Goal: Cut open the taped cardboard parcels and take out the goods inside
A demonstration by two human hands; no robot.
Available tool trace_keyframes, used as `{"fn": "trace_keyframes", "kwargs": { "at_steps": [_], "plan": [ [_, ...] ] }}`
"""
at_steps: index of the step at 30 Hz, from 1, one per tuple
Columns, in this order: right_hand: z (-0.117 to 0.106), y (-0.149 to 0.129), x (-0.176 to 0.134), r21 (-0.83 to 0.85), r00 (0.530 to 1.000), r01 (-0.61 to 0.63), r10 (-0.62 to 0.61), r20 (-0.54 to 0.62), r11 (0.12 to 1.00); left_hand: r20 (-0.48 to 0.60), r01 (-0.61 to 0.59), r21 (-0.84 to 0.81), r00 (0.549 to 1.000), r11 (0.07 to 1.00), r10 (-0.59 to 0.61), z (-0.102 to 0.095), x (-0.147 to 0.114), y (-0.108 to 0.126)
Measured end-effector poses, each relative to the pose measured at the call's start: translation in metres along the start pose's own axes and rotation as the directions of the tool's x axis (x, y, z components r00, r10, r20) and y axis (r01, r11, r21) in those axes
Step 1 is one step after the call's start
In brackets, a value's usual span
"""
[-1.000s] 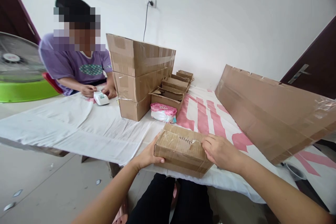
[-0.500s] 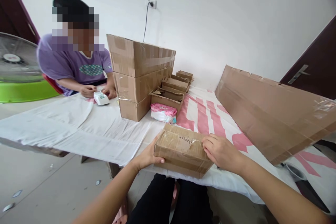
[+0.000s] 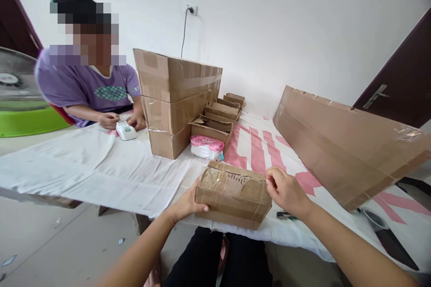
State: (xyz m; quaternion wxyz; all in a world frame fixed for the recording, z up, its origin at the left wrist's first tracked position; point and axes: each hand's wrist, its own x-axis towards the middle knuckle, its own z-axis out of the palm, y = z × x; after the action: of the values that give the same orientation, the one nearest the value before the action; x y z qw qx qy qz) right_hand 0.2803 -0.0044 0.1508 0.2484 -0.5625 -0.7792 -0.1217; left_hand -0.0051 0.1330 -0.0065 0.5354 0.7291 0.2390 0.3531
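A taped cardboard box (image 3: 232, 202) sits at the table's near edge, with a torn, ridged strip along its top. My left hand (image 3: 188, 199) grips the box's left end, thumb on the front face and fingers behind. At the top right corner, my right hand (image 3: 281, 186) is closed in a pinch; whatever lies between its fingertips is too small to make out. Under my right wrist lies a small dark and green tool (image 3: 286, 216), partly hidden. A pink and white wipes pack (image 3: 207, 147) stands just behind the box.
Stacked cardboard boxes (image 3: 175, 103) rise left of centre, beside a row of open boxes (image 3: 212, 128). On the right stands a large cardboard sheet (image 3: 343, 143), near a tape dispenser (image 3: 387, 237). Across the table, a person (image 3: 101, 85) handles a small white device (image 3: 126, 131).
My right hand has moved slightly right and up at the box's corner, its fingers now curled tighter. The top looks more torn and lifted. The green tool has come into view.
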Motion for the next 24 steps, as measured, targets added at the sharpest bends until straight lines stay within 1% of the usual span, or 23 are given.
{"fn": "trace_keyframes", "kwargs": {
  "at_steps": [3,5,7,9,11,13,14,17,18,20,22,24],
  "plan": [
    [0.000,0.007,-0.008,0.059,0.993,-0.055,0.061,-0.106,0.997,-0.005,-0.021,0.009,1.000,1.000,0.022,0.000,0.000,0.002],
    [-0.005,0.014,-0.018,0.080,0.980,-0.090,0.102,-0.169,0.993,-0.007,-0.021,0.000,1.000,1.000,0.021,0.000,-0.001,0.003],
    [-0.012,0.022,-0.033,0.060,0.977,-0.116,0.125,-0.174,0.991,-0.004,-0.016,-0.015,1.000,1.000,0.016,0.000,-0.001,0.003],
    [-0.016,0.032,-0.054,-0.015,0.986,-0.137,0.135,-0.095,0.990,0.005,-0.023,-0.036,1.000,0.999,0.023,0.000,-0.001,0.002],
    [-0.013,0.043,-0.083,-0.132,0.985,-0.156,0.164,0.052,0.979,0.016,-0.036,-0.048,0.999,0.998,0.036,0.000,-0.001,0.001],
    [-0.002,0.054,-0.115,-0.245,0.956,-0.165,0.216,0.199,0.955,0.016,-0.041,-0.050,0.999,0.998,0.042,0.000,-0.001,0.000],
    [0.005,0.058,-0.131,-0.287,0.935,-0.174,0.249,0.251,0.942,0.014,-0.036,-0.047,0.999,0.998,0.037,0.000,-0.001,-0.001],
    [0.027,0.062,-0.168,-0.311,0.864,-0.242,0.350,0.362,0.919,-0.007,-0.009,-0.033,1.000,0.999,0.009,0.000,-0.002,-0.001],
    [0.031,0.062,-0.175,-0.291,0.841,-0.279,0.379,0.386,0.915,-0.011,0.001,-0.027,1.000,1.000,-0.001,0.000,-0.002,-0.001],
    [0.031,0.060,-0.182,-0.235,0.803,-0.354,0.424,0.419,0.905,-0.012,0.014,-0.025,1.000,1.000,-0.014,0.000,-0.003,-0.001],
    [0.025,0.059,-0.179,-0.203,0.770,-0.403,0.450,0.451,0.893,-0.006,0.019,-0.036,1.000,0.999,-0.019,0.000,-0.003,-0.002],
    [0.015,0.059,-0.170,-0.224,0.740,-0.423,0.477,0.474,0.878,-0.004,0.018,-0.048,1.000,0.999,-0.018,0.000,-0.003,-0.002]
  ]
}}
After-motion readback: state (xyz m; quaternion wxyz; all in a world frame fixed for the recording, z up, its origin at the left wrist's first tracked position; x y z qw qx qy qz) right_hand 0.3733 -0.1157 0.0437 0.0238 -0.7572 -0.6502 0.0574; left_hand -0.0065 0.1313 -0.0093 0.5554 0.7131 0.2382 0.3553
